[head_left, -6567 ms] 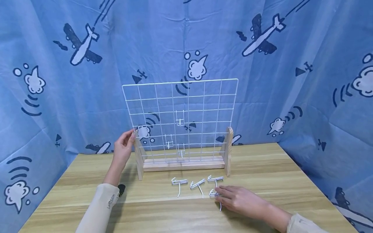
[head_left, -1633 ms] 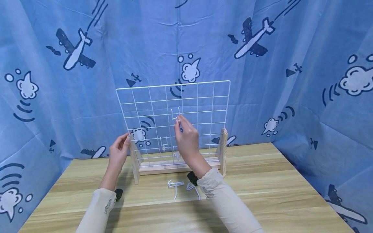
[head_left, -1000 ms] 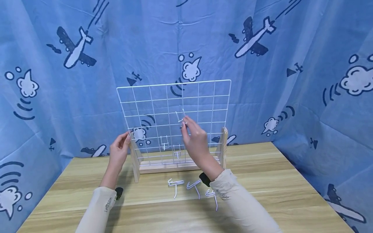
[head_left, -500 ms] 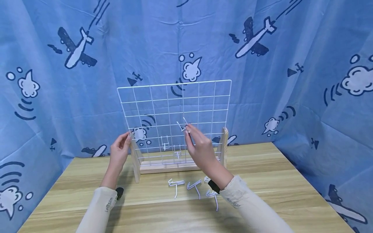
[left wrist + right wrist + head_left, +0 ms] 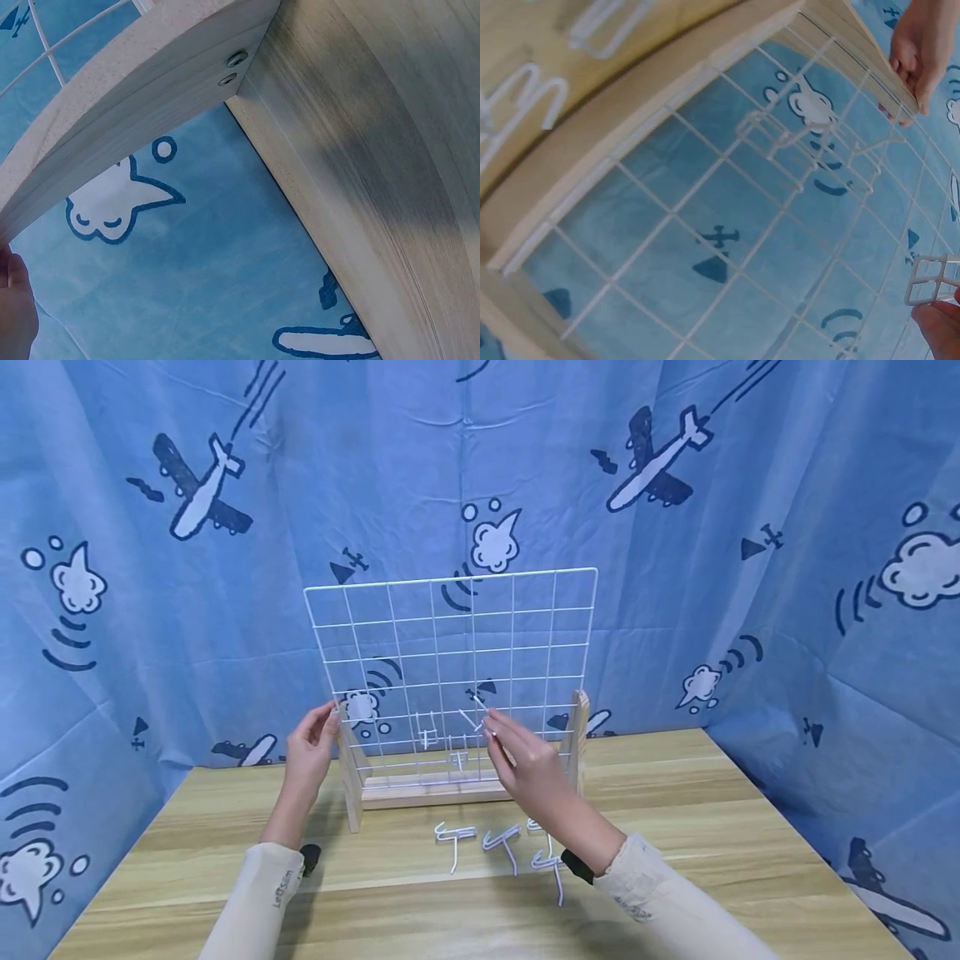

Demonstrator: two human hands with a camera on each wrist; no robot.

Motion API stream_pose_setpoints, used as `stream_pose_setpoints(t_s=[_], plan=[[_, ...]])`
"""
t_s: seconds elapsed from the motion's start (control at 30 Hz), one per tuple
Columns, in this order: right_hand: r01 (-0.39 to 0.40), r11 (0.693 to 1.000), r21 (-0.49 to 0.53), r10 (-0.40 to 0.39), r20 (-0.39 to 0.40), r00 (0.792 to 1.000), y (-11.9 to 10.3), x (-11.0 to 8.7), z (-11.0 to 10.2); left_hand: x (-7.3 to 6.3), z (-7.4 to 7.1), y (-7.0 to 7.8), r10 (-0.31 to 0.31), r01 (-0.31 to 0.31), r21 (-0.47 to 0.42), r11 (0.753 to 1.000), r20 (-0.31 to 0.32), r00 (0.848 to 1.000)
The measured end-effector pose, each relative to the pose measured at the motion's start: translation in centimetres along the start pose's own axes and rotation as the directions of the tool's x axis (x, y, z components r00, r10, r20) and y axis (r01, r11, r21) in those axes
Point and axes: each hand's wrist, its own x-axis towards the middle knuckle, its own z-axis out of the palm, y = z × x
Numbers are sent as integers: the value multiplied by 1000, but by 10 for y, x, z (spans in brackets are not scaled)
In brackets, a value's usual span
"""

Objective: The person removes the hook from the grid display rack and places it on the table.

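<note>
A white wire grid panel (image 5: 512,610) stands in a wooden base with two side posts. My left hand (image 5: 309,747) grips the top of the left post (image 5: 349,789) between thumb and fingers; its fingertips show at the left edge of the left wrist view. My right hand (image 5: 536,772) pinches a white wire hook (image 5: 471,720) in front of the grid's lower middle, its two prongs pointing up and left. In the right wrist view this hook (image 5: 926,281) sits between thumb and fingers, apart from the wires around it. Two similar hooks hang on the grid, one (image 5: 427,737) left of the other (image 5: 459,759).
Several more white hooks lie on the wooden table (image 5: 225,860) before the base, among them a left one (image 5: 455,835) and a middle one (image 5: 501,839). Others lie partly under my right forearm. A blue curtain (image 5: 420,468) with printed planes surrounds the table.
The upper hook, which hung mid-grid in the oldest frame, has come off in my right hand. That hand has moved down and right with it. My left hand has stayed on the post.
</note>
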Motion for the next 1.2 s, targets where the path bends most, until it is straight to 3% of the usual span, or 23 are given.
stream_pose_setpoints(t_s=[0.57,0.9,1.2], plan=[[129,991,26,-130,70,989,5,-37,-12,2,-1,-1,41,-40,-59,997,4,999],[192,981,19,-193,98,976,3,-53,-18,1,-2,0,18,-17,-39,999,13,1000],[214,975,56,-221,169,961,0,-67,-25,1,-1,-1,22,-22,-54,998,5,1000]])
